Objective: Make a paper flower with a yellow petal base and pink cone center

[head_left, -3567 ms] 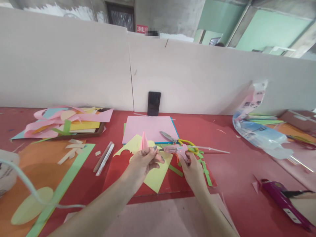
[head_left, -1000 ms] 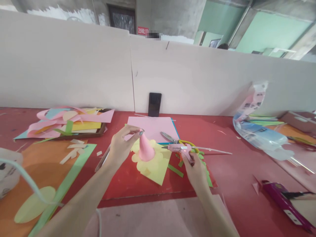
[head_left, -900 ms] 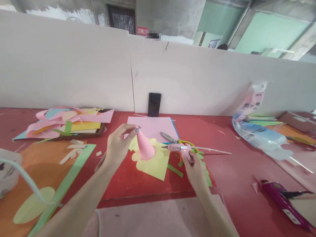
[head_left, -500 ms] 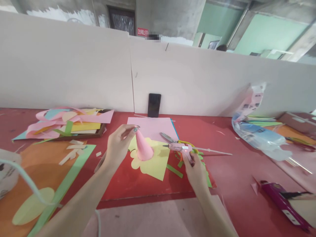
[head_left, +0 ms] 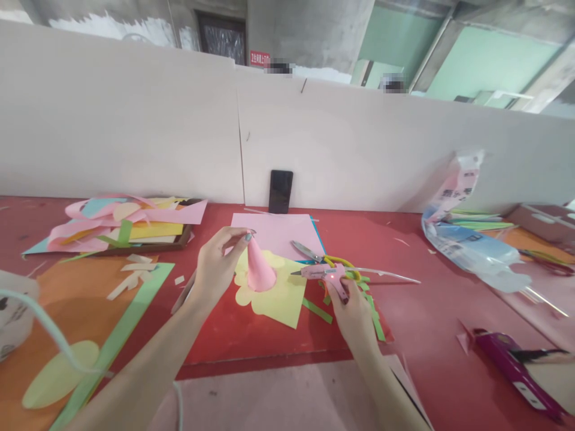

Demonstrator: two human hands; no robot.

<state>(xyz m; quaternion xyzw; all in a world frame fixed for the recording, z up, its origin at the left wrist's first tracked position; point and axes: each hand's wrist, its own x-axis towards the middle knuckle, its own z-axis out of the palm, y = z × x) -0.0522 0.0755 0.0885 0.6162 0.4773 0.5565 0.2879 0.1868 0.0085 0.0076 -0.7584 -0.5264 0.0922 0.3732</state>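
Pinched at its tip by my left hand [head_left: 218,263], a pink paper cone [head_left: 260,269] stands upright over a yellow paper sheet [head_left: 287,293] with a scalloped left edge. Whether the cone is stuck to the sheet I cannot tell. My right hand [head_left: 353,308] is wrapped round the handle of a pink hot glue gun [head_left: 323,272], whose nozzle points left toward the cone, a little apart from it. A long glue stick [head_left: 390,273] sticks out of the gun's back. Just behind the gun lie yellow-handled scissors [head_left: 309,251], partly hidden.
Green paper strips [head_left: 318,311] lie by my right hand. A phone [head_left: 281,191] leans on the white partition [head_left: 350,143]. Paper scraps [head_left: 130,215] fill a tray at left. Plastic packaging [head_left: 471,245] and a purple tool [head_left: 516,371] are at right. A pale cable [head_left: 49,329] crosses the left side.
The glue gun in my right hand has moved slightly left and down, uncovering more of the scissors. The cone and yellow sheet have shifted slightly left; my left hand still holds the tip.
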